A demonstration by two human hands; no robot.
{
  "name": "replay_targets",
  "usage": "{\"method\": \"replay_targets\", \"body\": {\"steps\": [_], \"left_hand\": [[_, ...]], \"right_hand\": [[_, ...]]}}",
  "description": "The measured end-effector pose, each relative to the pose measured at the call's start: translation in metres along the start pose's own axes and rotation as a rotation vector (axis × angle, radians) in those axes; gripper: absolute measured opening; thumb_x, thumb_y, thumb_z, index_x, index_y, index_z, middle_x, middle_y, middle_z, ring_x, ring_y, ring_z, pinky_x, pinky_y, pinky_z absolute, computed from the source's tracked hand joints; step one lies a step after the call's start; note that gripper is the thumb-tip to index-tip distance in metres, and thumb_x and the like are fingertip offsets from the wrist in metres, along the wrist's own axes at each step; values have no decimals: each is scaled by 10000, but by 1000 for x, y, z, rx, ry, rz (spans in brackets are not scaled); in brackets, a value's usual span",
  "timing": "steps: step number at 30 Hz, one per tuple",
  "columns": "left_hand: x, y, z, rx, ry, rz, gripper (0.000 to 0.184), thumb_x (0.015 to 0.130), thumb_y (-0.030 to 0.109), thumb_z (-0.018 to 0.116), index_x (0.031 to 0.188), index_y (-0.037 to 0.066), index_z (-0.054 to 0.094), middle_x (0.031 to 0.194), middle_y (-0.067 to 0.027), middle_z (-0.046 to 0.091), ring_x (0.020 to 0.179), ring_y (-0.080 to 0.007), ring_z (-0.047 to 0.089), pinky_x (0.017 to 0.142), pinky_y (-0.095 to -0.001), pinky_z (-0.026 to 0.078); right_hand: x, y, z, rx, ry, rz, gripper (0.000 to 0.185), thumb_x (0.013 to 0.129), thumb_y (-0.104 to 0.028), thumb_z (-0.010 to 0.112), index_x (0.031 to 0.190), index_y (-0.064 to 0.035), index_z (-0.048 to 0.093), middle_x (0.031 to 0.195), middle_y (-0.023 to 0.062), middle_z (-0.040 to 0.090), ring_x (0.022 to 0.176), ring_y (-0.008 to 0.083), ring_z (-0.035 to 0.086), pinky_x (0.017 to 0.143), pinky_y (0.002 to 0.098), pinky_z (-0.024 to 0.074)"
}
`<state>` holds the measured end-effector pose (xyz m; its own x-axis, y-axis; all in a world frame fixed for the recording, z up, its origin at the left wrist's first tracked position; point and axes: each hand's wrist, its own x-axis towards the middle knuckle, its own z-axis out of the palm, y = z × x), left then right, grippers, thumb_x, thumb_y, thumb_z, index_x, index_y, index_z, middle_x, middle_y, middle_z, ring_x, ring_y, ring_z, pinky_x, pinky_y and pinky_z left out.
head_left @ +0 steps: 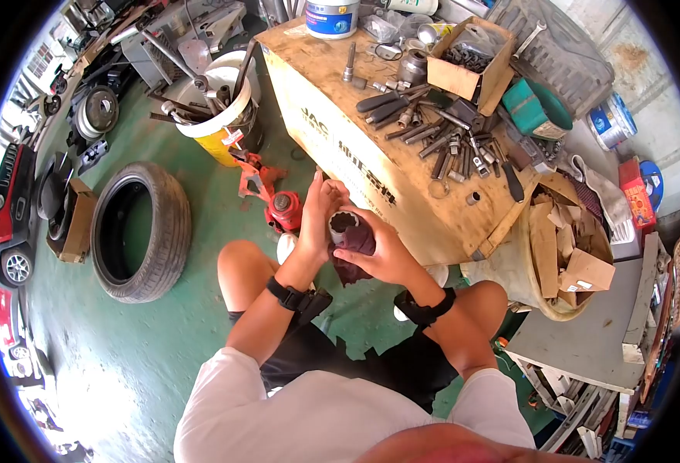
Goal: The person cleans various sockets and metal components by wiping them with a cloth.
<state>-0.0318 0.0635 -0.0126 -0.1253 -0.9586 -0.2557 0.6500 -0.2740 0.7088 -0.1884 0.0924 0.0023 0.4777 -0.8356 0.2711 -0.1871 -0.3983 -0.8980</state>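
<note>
A large metal socket [343, 222] with a toothed opening is held in front of my knees, its open end facing up. My right hand [382, 251] wraps round it through a dark maroon cloth [355, 241], whose loose end hangs below. Against the socket's left side lies my left hand [323, 208], its fingers pointing up and away; whether they grip the socket is partly hidden. Just beyond the hands stands a wooden box [293, 100] with sockets, screwdrivers and other tools on top.
A red jack [283, 210] stands on the floor just left of the hands. Further left are a yellow-white bucket [220, 135] of tools and a tyre [141, 231]. At right, a sack [509, 266] holds cardboard scraps beside a grey metal table [587, 339].
</note>
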Motion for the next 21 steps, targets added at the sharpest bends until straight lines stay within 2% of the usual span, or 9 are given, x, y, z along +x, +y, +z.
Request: {"method": "replay_targets", "body": {"steps": [4,5,6,9,10,12,16,18,21], "left_hand": [[-8,-1,14,103,-63,137,424,998,458,411,1019,67,573,927,-21,535,898,-130,526,866,-269,424],[-7,-2,12,240,-90,170,402,1002,390,419,1101,42,593,1054,-32,574,1023,-144,547,940,-267,403],[-13,7,20,307,-139,186,369,985,304,477,1178,10,592,1165,-46,582,1120,-163,539,998,-280,385],[-13,16,15,431,-244,197,428,917,130,621,1311,-15,539,1180,-76,607,1161,-175,533,1037,-329,384],[-16,22,14,399,-301,77,474,889,111,680,1319,-20,530,1217,-101,601,1160,-191,539,1016,-344,417],[-19,27,17,476,-333,82,546,856,89,728,1341,-30,508,1245,-116,595,1146,-192,550,970,-342,465],[-19,26,10,625,-252,90,575,836,81,750,1340,-45,504,1227,-109,604,1119,-184,564,942,-333,489],[-17,30,9,647,-316,158,555,822,118,773,1307,-35,549,1141,-101,648,1046,-178,599,844,-308,526],[-19,35,8,610,-314,118,520,815,69,770,1271,-57,554,1166,-94,632,1019,-161,607,878,-315,523]], "right_hand": [[1,1,-3,149,44,91,642,777,-226,806,1300,-1,509,1198,168,609,1105,252,605,946,348,464],[3,7,-3,157,148,57,653,775,-218,809,1302,22,506,1209,165,607,1112,232,596,954,345,460],[6,5,-4,166,253,26,664,774,-209,811,1305,45,504,1219,163,606,1118,211,587,961,341,456],[6,-2,-16,148,397,67,690,798,-171,794,1357,67,466,1194,172,618,1083,165,589,938,309,467],[7,0,-19,137,434,64,691,804,-164,789,1364,69,458,1184,169,623,1065,159,596,925,306,472],[7,-3,-20,248,452,29,683,812,-165,786,1367,64,461,1143,157,637,1017,156,612,898,307,483],[2,-2,-15,1,387,-11,663,762,-133,817,1343,1,525,1086,155,651,980,205,651,870,324,501],[1,-2,-12,-196,389,-51,644,733,-124,830,1309,-17,563,1071,156,652,962,241,665,853,338,516],[3,-6,-9,-157,407,-68,593,724,-137,845,1250,-17,598,1047,145,657,943,247,669,834,343,525]]}}
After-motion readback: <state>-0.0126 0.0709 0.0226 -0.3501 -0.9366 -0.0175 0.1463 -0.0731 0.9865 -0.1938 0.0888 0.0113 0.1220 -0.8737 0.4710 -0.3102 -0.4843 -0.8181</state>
